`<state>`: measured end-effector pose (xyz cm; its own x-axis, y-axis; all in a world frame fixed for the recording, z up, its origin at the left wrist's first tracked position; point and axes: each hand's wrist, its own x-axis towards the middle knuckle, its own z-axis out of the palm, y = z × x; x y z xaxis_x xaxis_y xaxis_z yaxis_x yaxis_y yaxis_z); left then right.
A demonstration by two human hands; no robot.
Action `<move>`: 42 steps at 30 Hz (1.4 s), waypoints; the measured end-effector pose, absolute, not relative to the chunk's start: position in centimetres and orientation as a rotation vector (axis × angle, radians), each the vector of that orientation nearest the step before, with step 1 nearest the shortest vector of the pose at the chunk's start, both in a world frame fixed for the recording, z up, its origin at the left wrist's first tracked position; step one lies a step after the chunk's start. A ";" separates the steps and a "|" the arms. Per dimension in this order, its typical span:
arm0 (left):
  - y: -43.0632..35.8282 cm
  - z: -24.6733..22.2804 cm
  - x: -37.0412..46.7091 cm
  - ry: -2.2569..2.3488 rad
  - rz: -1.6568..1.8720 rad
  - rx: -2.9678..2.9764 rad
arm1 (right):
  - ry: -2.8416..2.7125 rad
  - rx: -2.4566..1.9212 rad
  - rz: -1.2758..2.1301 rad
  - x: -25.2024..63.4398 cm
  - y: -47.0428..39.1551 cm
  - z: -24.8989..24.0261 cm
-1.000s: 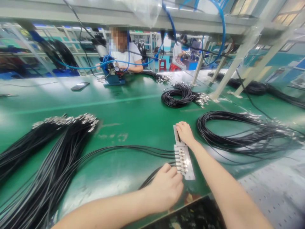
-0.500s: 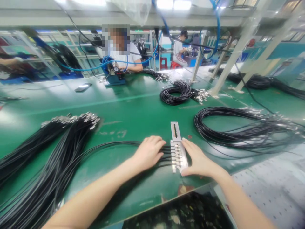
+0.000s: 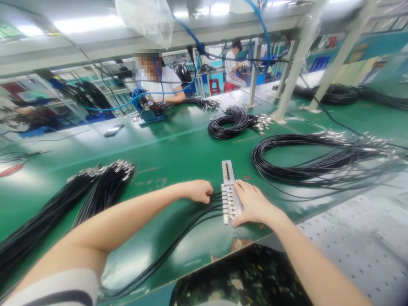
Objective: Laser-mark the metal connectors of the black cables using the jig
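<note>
A metal fixture (image 3: 228, 172) lies on the green tabletop, with several cable ends with silver connectors (image 3: 230, 199) seated side by side in its slots. My right hand (image 3: 255, 205) grips the fixture's right side, thumb at the near end and fingers further up. Just left of the fixture, my left hand (image 3: 198, 191) is closed, its fingers curled around the upper black cables (image 3: 216, 196). Its fingertips are partly hidden. Lower black cables (image 3: 188, 229) run from the fixture down toward the near left edge, under my left arm.
Cable bundles (image 3: 63, 208) lie at left. Coiled cables (image 3: 228, 123) and a larger loop of cables (image 3: 283, 159) lie at back and right. A phone (image 3: 114, 130) and a blue press (image 3: 149, 111) stand further off, near a co-worker (image 3: 174, 83). Metal posts (image 3: 291, 76) rise from the table.
My left hand has gone from spread over the cables to closed on the upper ones, its forearm higher. The lower cables now bend toward me. My right hand stays at the fixture.
</note>
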<state>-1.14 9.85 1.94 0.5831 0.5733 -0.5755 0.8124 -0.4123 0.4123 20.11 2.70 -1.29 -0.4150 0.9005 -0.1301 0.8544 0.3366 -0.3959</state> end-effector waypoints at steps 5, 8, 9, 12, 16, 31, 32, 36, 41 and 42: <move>9.6 2.3 -1.1 1.064 -0.455 1.809 | -2.452 -1.627 0.635 20.1 2.6 -1.5; 10.4 4.4 -2.1 1.074 -0.267 1.736 | -2.424 -1.617 0.651 20.1 2.6 -1.6; 10.6 5.4 -2.7 1.087 -0.140 1.730 | -2.415 -1.608 0.657 20.1 2.6 -1.6; 10.1 7.4 -4.2 1.120 0.274 1.772 | -2.407 -1.591 0.683 20.2 2.7 -1.6; 6.0 5.4 -3.8 1.138 0.059 2.212 | -2.416 -1.596 0.664 20.2 2.7 -1.8; 5.6 1.7 -1.2 1.104 -0.416 2.120 | -2.436 -1.651 0.697 20.1 2.7 -2.1; 5.6 1.7 -1.4 1.082 -0.387 2.050 | -2.434 -1.653 0.709 20.1 2.7 -2.0; 5.8 2.4 -2.8 0.995 -0.191 1.530 | -2.426 -1.695 0.755 20.1 2.7 -1.7; 6.8 7.0 -5.2 1.009 0.277 1.439 | -2.437 -1.687 0.722 20.3 2.8 -2.1; 6.6 8.5 -5.8 1.036 0.327 1.489 | -2.442 -1.690 0.693 20.3 2.9 -2.3</move>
